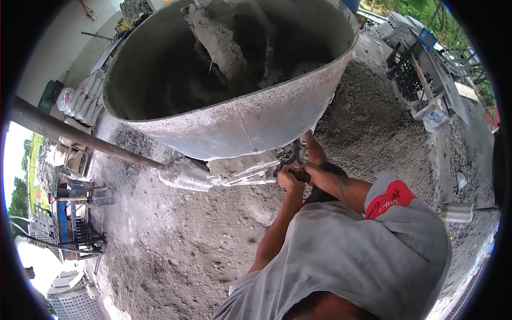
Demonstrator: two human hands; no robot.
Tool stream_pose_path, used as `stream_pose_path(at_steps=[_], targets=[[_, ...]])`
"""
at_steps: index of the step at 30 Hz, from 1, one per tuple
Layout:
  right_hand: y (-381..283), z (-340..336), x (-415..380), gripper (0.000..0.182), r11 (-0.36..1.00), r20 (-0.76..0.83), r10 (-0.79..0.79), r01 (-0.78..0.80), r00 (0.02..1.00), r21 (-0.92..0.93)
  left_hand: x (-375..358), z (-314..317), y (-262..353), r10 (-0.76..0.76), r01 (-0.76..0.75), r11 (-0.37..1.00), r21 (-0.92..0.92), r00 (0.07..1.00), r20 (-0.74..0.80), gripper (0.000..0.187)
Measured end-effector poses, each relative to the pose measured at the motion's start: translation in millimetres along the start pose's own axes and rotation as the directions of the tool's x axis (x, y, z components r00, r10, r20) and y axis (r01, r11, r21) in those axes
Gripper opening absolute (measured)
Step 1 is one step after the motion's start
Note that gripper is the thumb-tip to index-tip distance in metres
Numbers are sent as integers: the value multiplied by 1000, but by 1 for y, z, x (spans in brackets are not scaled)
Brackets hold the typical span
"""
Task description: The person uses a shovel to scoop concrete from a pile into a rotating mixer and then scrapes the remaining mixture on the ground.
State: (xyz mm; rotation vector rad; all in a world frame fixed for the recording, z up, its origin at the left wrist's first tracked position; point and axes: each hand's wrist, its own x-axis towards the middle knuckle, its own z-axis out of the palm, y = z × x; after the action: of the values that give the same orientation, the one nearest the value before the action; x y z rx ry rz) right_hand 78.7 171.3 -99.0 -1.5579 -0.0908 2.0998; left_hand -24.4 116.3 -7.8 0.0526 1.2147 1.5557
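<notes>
Both my hands are close together below the rim of a large, cement-crusted mixer drum [240, 125]. My left hand [290, 180] is closed round a dark handle [301, 176]. My right hand [311, 172] grips the same handle just to the right, its fingers partly hidden. A curved dark metal piece [294, 152] runs from near the handle up under the drum. Inside the drum, a mortar-caked mixing arm [216, 42] slants down into the shadowed bottom. Beneath the drum's front edge lies a grey-caked chute-like piece [245, 172], left of my hands.
A thick metal pipe [90, 140] slopes in from the left. Stacked sacks [88, 96] lie against the wall. Shovels [88, 193] stand at left near a block stack [74, 304]. Gravelly sand [368, 117] covers the ground at right, beside a cluttered rack [426, 80]. A person in white [40, 264] is at lower left.
</notes>
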Motion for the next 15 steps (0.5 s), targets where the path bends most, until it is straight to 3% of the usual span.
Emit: stream_pose_path(at_steps=[1,2,3,6,8,9,10,11,12,13,14,15], targets=[[-10,10,-26,8,986,92,2,-17,996,168,10,13,9,284,-319,859,400,948,146,16],[-16,21,-55,7,992,22,-5,3,1000,128,-2,30,27,7,-8,998,56,1000,19,14],[-24,30,-74,8,996,-55,-13,18,998,87,-16,47,46,-308,295,901,-317,951,9,12],[-25,1,-38,11,986,24,131,-132,991,106,-4,48,28,-409,341,820,-459,911,-54,13],[-27,-26,8,15,947,59,24,-4,998,-320,21,48,-6,-261,255,965,-59,940,-217,14],[-31,-11,17,19,671,-23,-253,158,967,-725,46,60,-4,-246,238,969,-65,951,-185,14],[-26,-3,9,24,227,-5,-520,133,854,-965,60,71,-6,-255,225,944,-242,962,-102,15],[-25,17,-31,28,585,-56,-263,114,963,-803,27,15,-14,-310,250,902,-353,943,-125,17],[41,4,-40,28,632,-119,-165,12,979,-775,4,-36,-24,-299,268,948,-171,934,-194,21],[19,-4,-7,28,524,-155,-278,14,948,-852,35,-13,-30,-222,215,974,-69,966,-132,25],[-6,-4,24,29,395,-150,-391,18,908,-918,36,-6,-19,-332,287,889,-357,941,-71,19],[-4,-19,40,27,344,60,-497,260,866,-902,35,-3,-13,-314,266,887,-378,947,-71,19]])
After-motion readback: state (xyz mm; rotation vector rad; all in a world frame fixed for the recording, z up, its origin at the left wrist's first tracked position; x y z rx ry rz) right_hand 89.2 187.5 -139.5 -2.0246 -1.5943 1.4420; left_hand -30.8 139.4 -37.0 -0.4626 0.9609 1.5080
